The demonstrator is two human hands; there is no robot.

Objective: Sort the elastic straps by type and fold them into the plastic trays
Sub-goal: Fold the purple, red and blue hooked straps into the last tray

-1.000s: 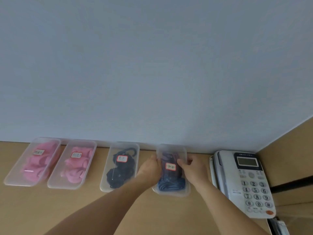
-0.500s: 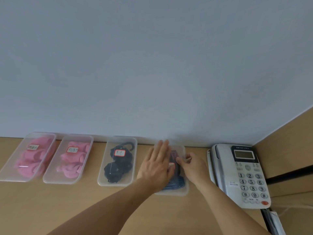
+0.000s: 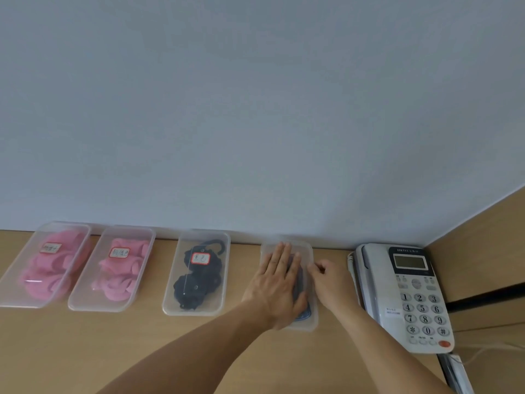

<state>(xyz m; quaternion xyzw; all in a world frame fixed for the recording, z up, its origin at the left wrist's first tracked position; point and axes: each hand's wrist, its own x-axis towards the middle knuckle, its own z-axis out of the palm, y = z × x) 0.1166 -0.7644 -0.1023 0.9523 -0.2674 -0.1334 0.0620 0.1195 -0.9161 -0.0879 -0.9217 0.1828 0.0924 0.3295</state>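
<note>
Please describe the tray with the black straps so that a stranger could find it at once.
On the wooden desk, four clear trays line the wall, left of the white telephone. Take the third tray from the left. Only its straps are black: the two left of it hold pink straps, and the left hand covers the fourth tray.

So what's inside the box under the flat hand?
Dark blue straps peek out in the clear tray. The left hand lying flat on top covers most of them.
</note>
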